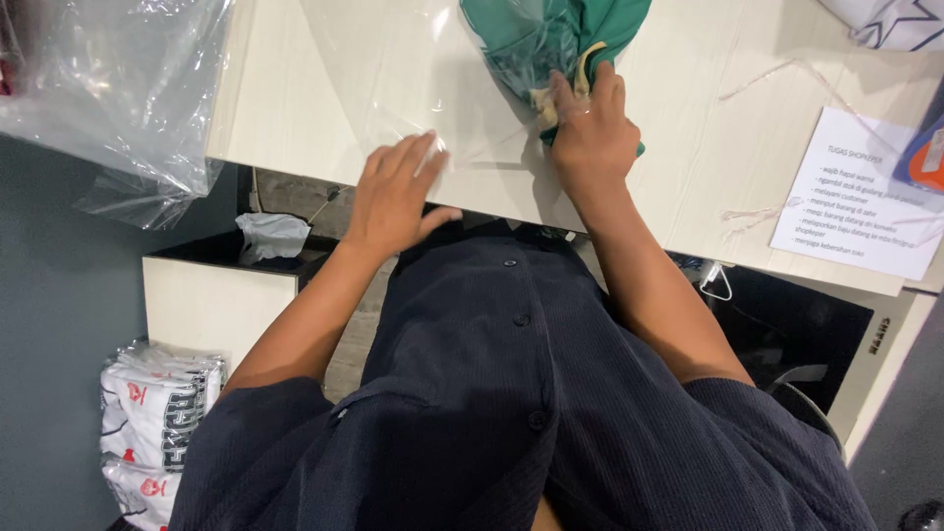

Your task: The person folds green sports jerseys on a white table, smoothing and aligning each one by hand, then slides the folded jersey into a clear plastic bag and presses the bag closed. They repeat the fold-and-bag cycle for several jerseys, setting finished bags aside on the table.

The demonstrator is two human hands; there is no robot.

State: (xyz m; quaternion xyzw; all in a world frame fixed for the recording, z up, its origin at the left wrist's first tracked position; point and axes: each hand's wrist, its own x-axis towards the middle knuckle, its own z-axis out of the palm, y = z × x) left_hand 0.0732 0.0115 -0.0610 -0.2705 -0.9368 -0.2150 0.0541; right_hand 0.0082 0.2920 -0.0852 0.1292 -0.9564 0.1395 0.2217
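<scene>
**A:** Item one?

**B:** Folded green fabric garment with a cream-coloured trim (551,39), lying at the far middle of the pale wood-grain table (688,187), partly inside a clear thin plastic sleeve (413,88) spread flat toward the near edge.

**A:** Hands?

**B:** Right hand (590,133): pressed down on the near end of the garment, fingers curled over the cream trim; its grip looks closed on the cloth. Left hand (398,197): flat, fingers spread, palm down on the sleeve's near edge at the table's rim; open, pinning rather than clutching.

**A:** Handling notes?

**B:** Garment: soft, light, limp by the look of it; likely to sag and unfold if lifted by one corner. Best taken across the folded edge, thumb under, fingers on top. Sleeve: thin, glossy, probably slippery and prone to sliding on the smooth top; best held at its open mouth, pinched or pinned flat. Nothing here seems fragile.

**A:** Surroundings?

**B:** Crumpled clear plastic bags (118,88) at the table's left end. White printed paper sheet (865,192) at the right. Below left, a stack of white printed garments in plastic wrap (157,423) on the floor beside a low cabinet.
</scene>
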